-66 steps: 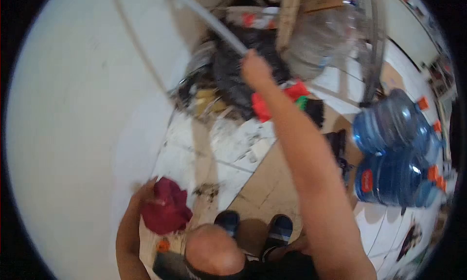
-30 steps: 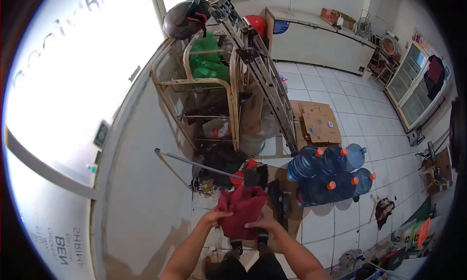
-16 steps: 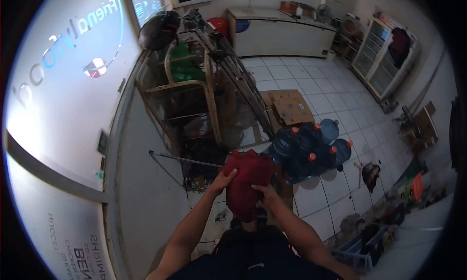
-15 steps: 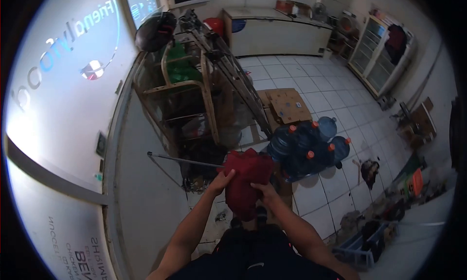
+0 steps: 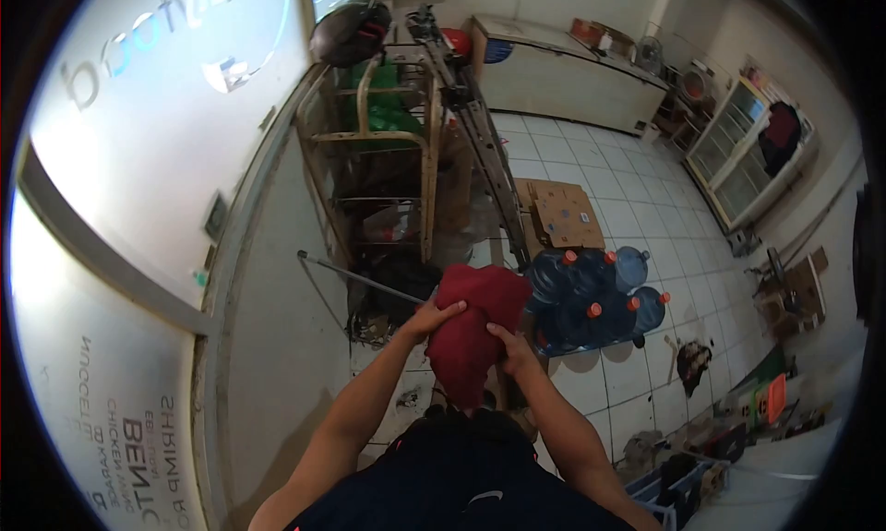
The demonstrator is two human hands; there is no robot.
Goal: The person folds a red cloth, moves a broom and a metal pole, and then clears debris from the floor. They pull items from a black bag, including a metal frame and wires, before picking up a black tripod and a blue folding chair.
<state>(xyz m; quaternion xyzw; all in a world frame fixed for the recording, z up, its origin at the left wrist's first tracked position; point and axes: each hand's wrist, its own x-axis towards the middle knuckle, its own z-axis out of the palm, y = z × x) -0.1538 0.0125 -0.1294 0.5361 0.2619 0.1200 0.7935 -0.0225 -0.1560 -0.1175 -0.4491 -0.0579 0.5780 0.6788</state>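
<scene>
Both my hands hold a bunched dark red cloth (image 5: 480, 300) in front of my body, above the floor. My left hand (image 5: 434, 319) grips its left side, the thumb lying across the top of the fabric. On the right side, my right hand (image 5: 510, 346) pinches the cloth with the thumb on top and the fingers curled underneath. Folds run between the two thumbs, and a loose lower end hangs toward my feet. Behind my left hand, a thin metal rod (image 5: 360, 281) slants up to the left.
Large blue water jugs (image 5: 591, 305) with orange caps stand right of the cloth, near flattened cardboard (image 5: 563, 213). A metal rack (image 5: 369, 139) and a folded ladder (image 5: 480, 134) rise ahead to the left. Farther off are a chest freezer (image 5: 563, 74) and a glass-door cabinet (image 5: 743, 153).
The camera view has shifted, so the room sits further right in the picture. My thumbs have come further in over the cloth, which is folded differently between my hands.
</scene>
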